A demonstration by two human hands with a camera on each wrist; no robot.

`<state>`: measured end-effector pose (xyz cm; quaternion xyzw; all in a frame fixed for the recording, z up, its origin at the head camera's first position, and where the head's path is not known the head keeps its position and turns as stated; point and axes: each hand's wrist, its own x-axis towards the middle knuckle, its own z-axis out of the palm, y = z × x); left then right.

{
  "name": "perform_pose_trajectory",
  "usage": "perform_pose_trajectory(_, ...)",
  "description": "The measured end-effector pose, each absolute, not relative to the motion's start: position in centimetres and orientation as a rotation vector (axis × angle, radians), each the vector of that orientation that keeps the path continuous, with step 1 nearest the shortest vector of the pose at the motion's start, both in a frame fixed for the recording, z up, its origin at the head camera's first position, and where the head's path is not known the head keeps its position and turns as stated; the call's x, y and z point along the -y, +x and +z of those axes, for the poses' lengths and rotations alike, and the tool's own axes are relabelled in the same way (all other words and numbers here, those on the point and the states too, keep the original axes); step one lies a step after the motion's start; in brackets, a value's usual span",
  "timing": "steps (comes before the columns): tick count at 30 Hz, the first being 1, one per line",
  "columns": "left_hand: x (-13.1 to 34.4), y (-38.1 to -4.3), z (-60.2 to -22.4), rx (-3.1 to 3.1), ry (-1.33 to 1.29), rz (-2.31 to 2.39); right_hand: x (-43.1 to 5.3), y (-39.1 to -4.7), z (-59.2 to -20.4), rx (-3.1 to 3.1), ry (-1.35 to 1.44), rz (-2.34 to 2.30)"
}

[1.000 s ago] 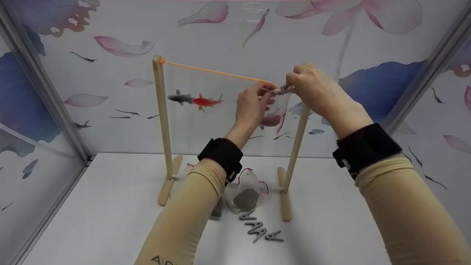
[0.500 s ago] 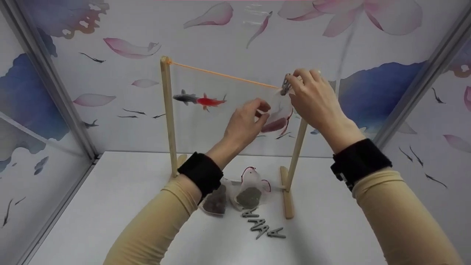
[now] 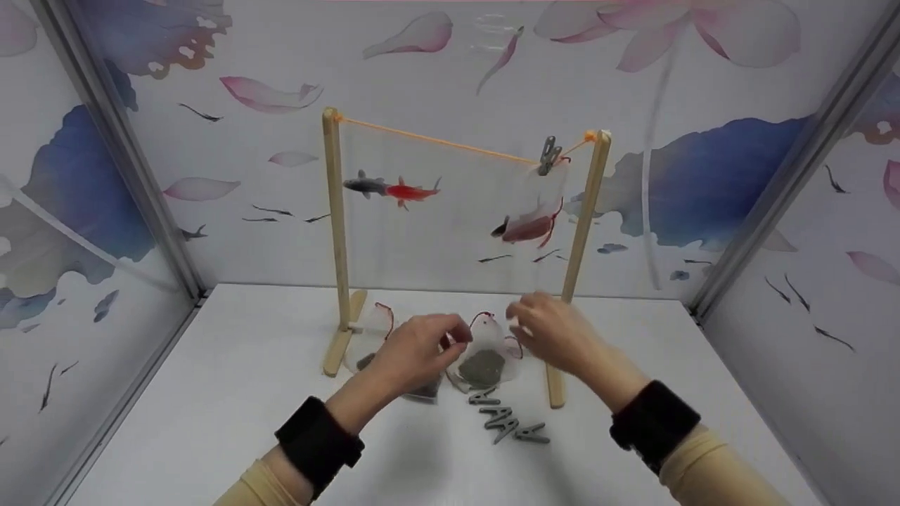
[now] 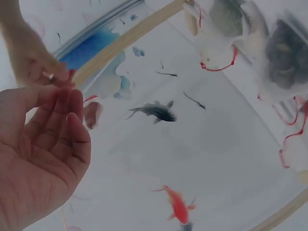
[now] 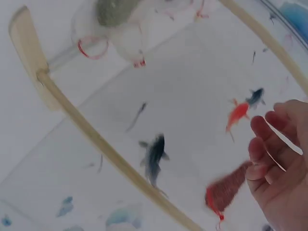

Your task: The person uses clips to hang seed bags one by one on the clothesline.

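Note:
A grey clothespin (image 3: pixel 548 160) clips a sheer drawstring pouch with dark red contents (image 3: pixel 529 229) to the orange string (image 3: pixel 436 144), near its right end. The pouch hangs freely, sagging the string. My left hand (image 3: pixel 420 353) is above the table with loosely curled fingers and nothing in them, partly covering a pouch with dark contents (image 3: pixel 423 392). My right hand (image 3: pixel 555 336), also holding nothing, is beside the right post, right of a sheer pouch with grey-green contents (image 3: pixel 482 370). In the right wrist view its fingers (image 5: pixel 258 129) are bent and bare.
Two wooden posts (image 3: pixel 337 218) on flat feet carry the string. Several grey clothespins (image 3: pixel 500 424) lie on the white table (image 3: pixel 232 422) in front of the pouches. Another red-corded pouch (image 3: pixel 367 329) lies near the left post. Printed panels with fish and petals surround the table.
Both hands have come off the string and moved down toward the table. The right hand has let go of the clothespin, which now stays on the string with the pouch hanging from it.

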<state>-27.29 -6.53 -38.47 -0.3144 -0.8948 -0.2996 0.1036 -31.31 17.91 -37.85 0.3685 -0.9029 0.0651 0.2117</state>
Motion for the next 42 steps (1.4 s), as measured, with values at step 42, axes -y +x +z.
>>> perform_pose_trajectory(42,5.0,-26.3,-52.7,3.134,-0.744,-1.399,-15.5,-26.9,-54.8,2.944,0.793,1.113)
